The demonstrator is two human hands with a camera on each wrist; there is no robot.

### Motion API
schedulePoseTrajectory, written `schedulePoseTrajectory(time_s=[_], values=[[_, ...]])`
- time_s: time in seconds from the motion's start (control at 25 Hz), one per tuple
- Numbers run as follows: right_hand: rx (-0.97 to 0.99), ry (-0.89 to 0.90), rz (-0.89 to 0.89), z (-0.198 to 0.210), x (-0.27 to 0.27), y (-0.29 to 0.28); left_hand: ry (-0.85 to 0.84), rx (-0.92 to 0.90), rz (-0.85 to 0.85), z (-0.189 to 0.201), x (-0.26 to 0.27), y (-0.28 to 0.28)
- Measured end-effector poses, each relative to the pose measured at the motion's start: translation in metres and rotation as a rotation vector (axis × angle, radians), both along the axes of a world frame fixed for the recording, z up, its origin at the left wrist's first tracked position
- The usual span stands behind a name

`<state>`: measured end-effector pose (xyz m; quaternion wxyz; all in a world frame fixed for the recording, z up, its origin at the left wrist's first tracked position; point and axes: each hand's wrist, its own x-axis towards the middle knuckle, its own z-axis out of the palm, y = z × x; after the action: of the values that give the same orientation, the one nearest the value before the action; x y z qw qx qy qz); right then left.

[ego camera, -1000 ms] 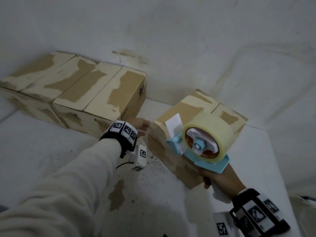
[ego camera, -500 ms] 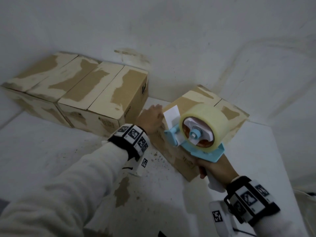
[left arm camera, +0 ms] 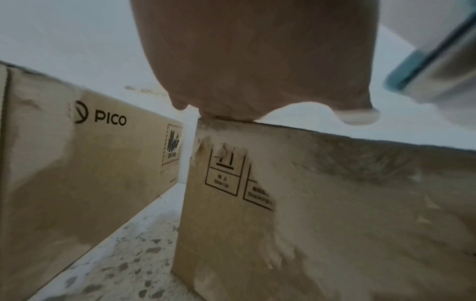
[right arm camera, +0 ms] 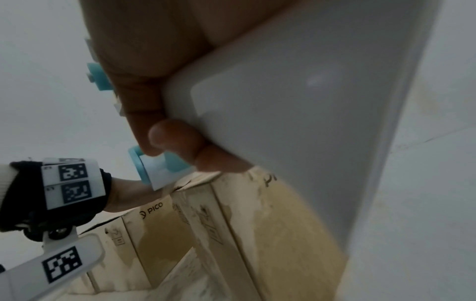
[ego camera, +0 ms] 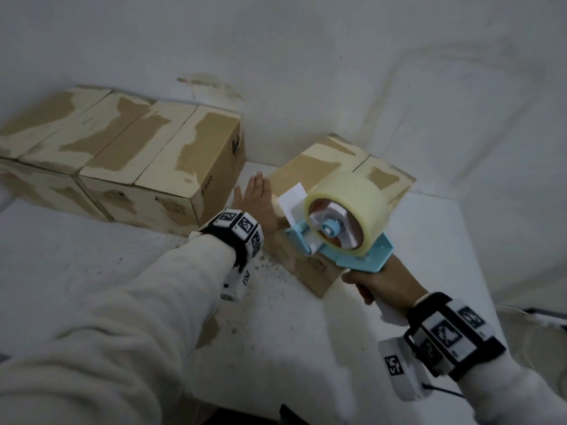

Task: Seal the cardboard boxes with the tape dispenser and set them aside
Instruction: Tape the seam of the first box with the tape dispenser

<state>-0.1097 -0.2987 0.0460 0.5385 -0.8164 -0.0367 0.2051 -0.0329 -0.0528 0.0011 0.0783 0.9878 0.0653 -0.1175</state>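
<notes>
A small cardboard box (ego camera: pixel 319 167) with its flaps closed stands on the white table (ego camera: pixel 276 317). My left hand (ego camera: pixel 256 194) lies flat on the box's near left corner, fingers straight; in the left wrist view the palm (left arm camera: pixel 252 67) presses on the box's top edge (left arm camera: pixel 322 193). My right hand (ego camera: pixel 383 283) grips the white handle (right arm camera: pixel 296 122) of a blue tape dispenser (ego camera: pixel 346 222) with a large roll of clear tape. The dispenser hovers over the box's near end, a white tab of tape sticking out toward the left hand.
Two more closed cardboard boxes (ego camera: pixel 129 161) with PICO print stand in a row at the back left against the white wall. Bits of cardboard litter lie on the table in front of the small box. The table's right edge (ego camera: pixel 472 256) is close to the box.
My left hand has risen from the box's side and now lies flat on its top corner. The dispenser has stayed over the box's near end.
</notes>
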Motion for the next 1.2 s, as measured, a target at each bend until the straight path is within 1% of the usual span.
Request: schedulePoseTrajectory(time_s=[0.16, 0.28, 0.4, 0.52, 0.56, 0.64, 0.68, 0.72, 0.8, 0.84, 0.96, 1.04, 1.12, 1.2], values=[[-0.062, -0.001, -0.036, -0.004, -0.019, -0.036, -0.012, -0.007, 0.016, 0.004, -0.003, -0.005], [-0.068, 0.005, -0.033, -0.007, -0.026, -0.056, 0.006, 0.006, 0.026, 0.003, -0.002, -0.006], [-0.117, -0.027, 0.011, -0.009, -0.031, -0.065, 0.030, 0.019, 0.025, 0.003, -0.002, -0.008], [-0.094, -0.047, 0.016, -0.013, -0.029, -0.069, 0.012, 0.062, 0.058, 0.013, -0.005, -0.012], [-0.082, -0.043, 0.017, -0.014, -0.029, -0.069, -0.013, 0.078, 0.046, 0.017, -0.011, -0.019], [-0.056, -0.028, 0.025, -0.016, -0.029, -0.070, -0.099, 0.102, -0.054, 0.022, -0.025, -0.048], [-0.048, -0.022, 0.032, -0.017, -0.029, -0.070, -0.122, 0.080, -0.127, 0.021, -0.035, -0.066], [-0.045, -0.021, 0.039, -0.017, -0.029, -0.071, -0.108, 0.024, -0.181, 0.021, -0.046, -0.083], [-0.046, -0.024, 0.043, -0.016, -0.028, -0.071, -0.071, -0.125, -0.168, 0.015, -0.059, -0.099], [-0.060, -0.029, 0.045, -0.016, -0.027, -0.072, -0.063, -0.140, -0.157, 0.012, -0.059, -0.098], [-0.115, -0.036, 0.070, -0.018, -0.023, -0.075, 0.009, 0.026, -0.242, 0.000, -0.050, -0.089], [-0.089, -0.027, 0.046, -0.021, -0.024, -0.079, 0.045, 0.070, -0.250, -0.006, -0.046, -0.089], [-0.108, -0.029, 0.032, -0.021, -0.029, -0.089, 0.031, 0.083, -0.237, -0.005, -0.048, -0.092], [-0.159, -0.036, 0.033, -0.021, -0.039, -0.104, 0.014, 0.039, -0.219, -0.002, -0.048, -0.093]])
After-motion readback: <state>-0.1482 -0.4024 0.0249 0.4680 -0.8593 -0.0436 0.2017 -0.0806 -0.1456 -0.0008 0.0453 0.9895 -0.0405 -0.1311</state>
